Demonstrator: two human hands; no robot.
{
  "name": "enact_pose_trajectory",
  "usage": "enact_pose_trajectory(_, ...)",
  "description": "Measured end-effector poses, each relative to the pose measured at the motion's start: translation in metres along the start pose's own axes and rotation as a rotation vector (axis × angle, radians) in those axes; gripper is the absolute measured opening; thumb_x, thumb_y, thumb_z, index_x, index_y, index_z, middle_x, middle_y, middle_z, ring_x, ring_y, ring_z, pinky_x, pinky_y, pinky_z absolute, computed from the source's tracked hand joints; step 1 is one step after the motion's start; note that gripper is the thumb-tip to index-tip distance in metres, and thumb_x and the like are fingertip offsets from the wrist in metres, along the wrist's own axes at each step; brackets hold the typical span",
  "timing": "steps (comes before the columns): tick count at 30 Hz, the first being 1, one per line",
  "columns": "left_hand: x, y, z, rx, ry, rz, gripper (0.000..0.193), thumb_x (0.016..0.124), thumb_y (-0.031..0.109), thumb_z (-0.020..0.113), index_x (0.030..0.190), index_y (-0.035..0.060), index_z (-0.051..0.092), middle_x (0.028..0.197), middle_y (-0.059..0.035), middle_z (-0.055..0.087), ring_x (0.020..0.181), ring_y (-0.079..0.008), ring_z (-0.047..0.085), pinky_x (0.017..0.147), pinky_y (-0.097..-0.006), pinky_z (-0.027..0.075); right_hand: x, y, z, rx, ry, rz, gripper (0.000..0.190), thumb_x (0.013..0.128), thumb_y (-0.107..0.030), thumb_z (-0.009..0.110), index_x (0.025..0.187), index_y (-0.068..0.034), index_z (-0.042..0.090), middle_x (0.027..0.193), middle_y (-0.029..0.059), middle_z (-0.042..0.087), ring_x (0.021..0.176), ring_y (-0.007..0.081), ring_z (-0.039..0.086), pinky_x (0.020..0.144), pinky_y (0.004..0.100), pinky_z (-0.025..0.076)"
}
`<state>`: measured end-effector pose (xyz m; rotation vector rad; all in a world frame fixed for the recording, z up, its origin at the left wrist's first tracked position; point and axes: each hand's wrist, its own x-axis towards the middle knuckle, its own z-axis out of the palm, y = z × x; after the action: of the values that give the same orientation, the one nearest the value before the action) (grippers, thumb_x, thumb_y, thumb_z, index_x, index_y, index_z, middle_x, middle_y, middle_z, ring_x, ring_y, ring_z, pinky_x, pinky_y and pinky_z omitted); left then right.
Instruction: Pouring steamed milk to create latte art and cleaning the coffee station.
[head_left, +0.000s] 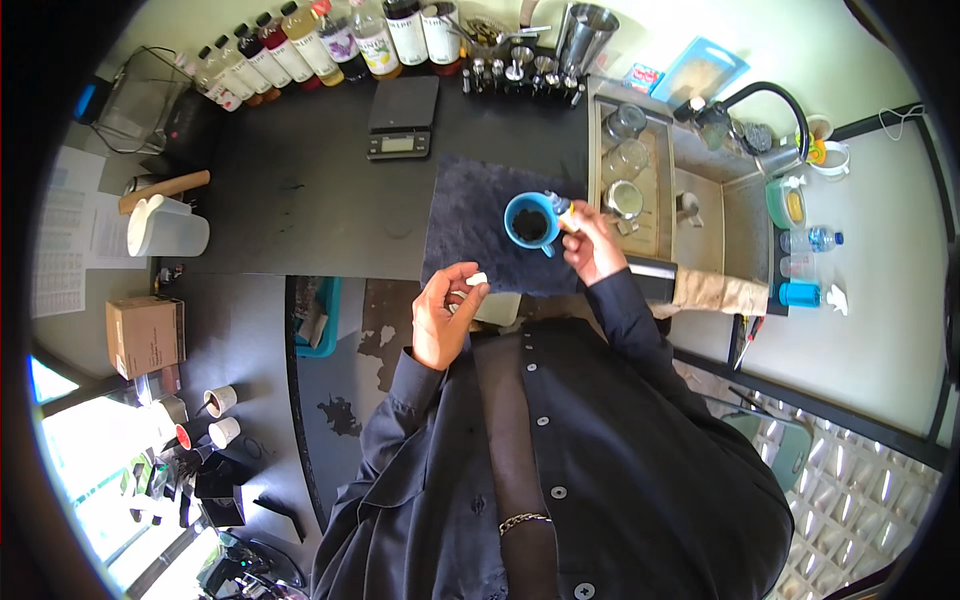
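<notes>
On a dark cloth (480, 202) stands a blue mug (513, 232) with dark contents. My right hand (592, 244) grips a small bottle (564, 214) at the mug's right rim, tilted with its upper end by the rim. Whether anything flows from it cannot be seen. My left hand (444, 311) pinches a small white cap-like piece (476, 279) between thumb and fingers, over the cloth's lower left edge. A digital scale (403, 112) sits on the black counter behind and to the left of the mug.
Syrup bottles (304, 41) line the back wall, beside bar tools and a metal shaker (585, 37). Right of the cloth, glass jars (624, 161) stand on a tray next to a sink (697, 184) with a black faucet (787, 94). A white pitcher (176, 229) is at the left.
</notes>
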<state>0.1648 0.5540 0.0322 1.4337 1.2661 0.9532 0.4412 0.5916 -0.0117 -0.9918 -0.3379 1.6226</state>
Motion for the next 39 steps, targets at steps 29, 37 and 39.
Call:
enact_pose_trajectory(29, -0.137, 0.120, 0.176, -0.162, 0.482, -0.089, 0.033, 0.089, 0.000, 0.070, 0.122, -0.0006, 0.063, 0.111, -0.0073, 0.071, 0.094, -0.0118, 0.065, 0.089, -0.0267, 0.050, -0.116, -0.016, -0.066, -0.172, -0.900, 0.606, 0.033, 0.106, -0.028, 0.047, 0.129, -0.004, 0.046, 0.094, 0.0070, 0.058, 0.062, 0.0077, 0.050, 0.055, 0.0227, 0.046)
enact_pose_trajectory(37, -0.176, 0.117, 0.154, -0.010, 0.489, 0.022, 0.025, 0.091, 0.004, 0.070, 0.115, -0.0011, 0.066, 0.103, -0.0042, 0.071, 0.091, -0.0083, 0.064, 0.083, -0.0237, 0.051, -0.150, -0.013, -0.048, -0.386, -1.060, 0.386, 0.044, 0.107, -0.044, 0.036, 0.124, -0.004, 0.044, 0.082, 0.0084, 0.059, 0.052, 0.0041, 0.041, 0.049, 0.0192, 0.035)
enact_pose_trajectory(39, -0.194, 0.116, 0.144, -0.048, 0.432, 0.014, 0.025, 0.091, 0.005, 0.070, 0.115, -0.0004, 0.066, 0.102, -0.0042, 0.071, 0.091, -0.0076, 0.063, 0.083, -0.0232, 0.051, -0.150, -0.004, -0.048, -0.215, -1.258, 0.880, 0.042, 0.105, -0.046, 0.043, 0.118, -0.006, 0.046, 0.079, 0.0056, 0.058, 0.050, 0.0030, 0.038, 0.048, 0.0193, 0.032)
